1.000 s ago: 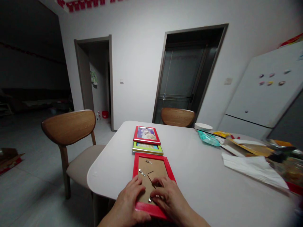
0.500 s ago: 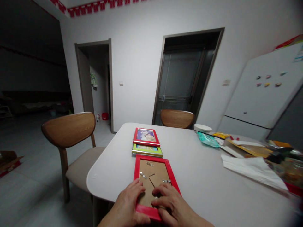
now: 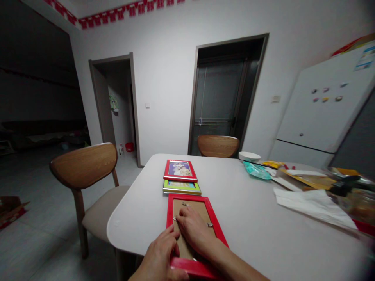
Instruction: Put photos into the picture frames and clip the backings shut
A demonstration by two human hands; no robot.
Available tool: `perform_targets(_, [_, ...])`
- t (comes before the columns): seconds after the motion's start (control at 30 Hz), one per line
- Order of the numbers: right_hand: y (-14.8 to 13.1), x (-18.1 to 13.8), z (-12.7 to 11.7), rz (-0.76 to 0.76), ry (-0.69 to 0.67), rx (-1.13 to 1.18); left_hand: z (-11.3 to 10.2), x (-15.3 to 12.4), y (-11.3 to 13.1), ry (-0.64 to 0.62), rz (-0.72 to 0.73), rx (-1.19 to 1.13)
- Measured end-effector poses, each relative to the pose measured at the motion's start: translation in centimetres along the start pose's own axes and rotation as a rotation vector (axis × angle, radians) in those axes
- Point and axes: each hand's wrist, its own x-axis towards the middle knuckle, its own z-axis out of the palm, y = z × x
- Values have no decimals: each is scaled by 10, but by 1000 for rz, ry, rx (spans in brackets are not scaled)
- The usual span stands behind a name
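Note:
A red picture frame (image 3: 215, 216) lies face down on the white table, its brown backing board (image 3: 199, 207) facing up. My left hand (image 3: 162, 251) holds the frame's lower left corner, thumb along the near edge and fingers on the left side. Reaching across the board, my right hand (image 3: 195, 230) has its fingers bent together at the small metal clip (image 3: 175, 219) on the left edge. Another metal clip (image 3: 210, 225) sits at the right edge, and a metal piece (image 3: 184, 204) near the top. My right hand and forearm hide much of the board.
Beyond it, a red-framed photo (image 3: 180, 170) rests partly over a green frame (image 3: 182, 187). To the right lie a white paper sheet (image 3: 313, 203), a teal packet (image 3: 257, 171) and a white bowl (image 3: 249, 157). A wooden chair (image 3: 84, 166) stands left of the table (image 3: 249, 218).
My right hand has moved up and left across the backing board, from the lower part to the left clip. The left hand keeps its hold on the frame's corner.

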Motion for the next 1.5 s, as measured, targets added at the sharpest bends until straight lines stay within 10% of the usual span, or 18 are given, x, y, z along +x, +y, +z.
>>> perform_targets(0.23, [-6, -11, -17, -119, -65, -11, 2, -1, 0, 2, 0, 11])
perform_targets(0.57, [48, 23, -13, 217, 53, 1, 4, 3, -4, 13, 0, -2])
perform_targets(1.07, [59, 53, -4, 521, 71, -47, 3, 3, 3, -29, -55, 31])
perform_targets(1.5, [64, -25, -39, 147, -7, -14, 7, 1, -4, 41, -7, -20])
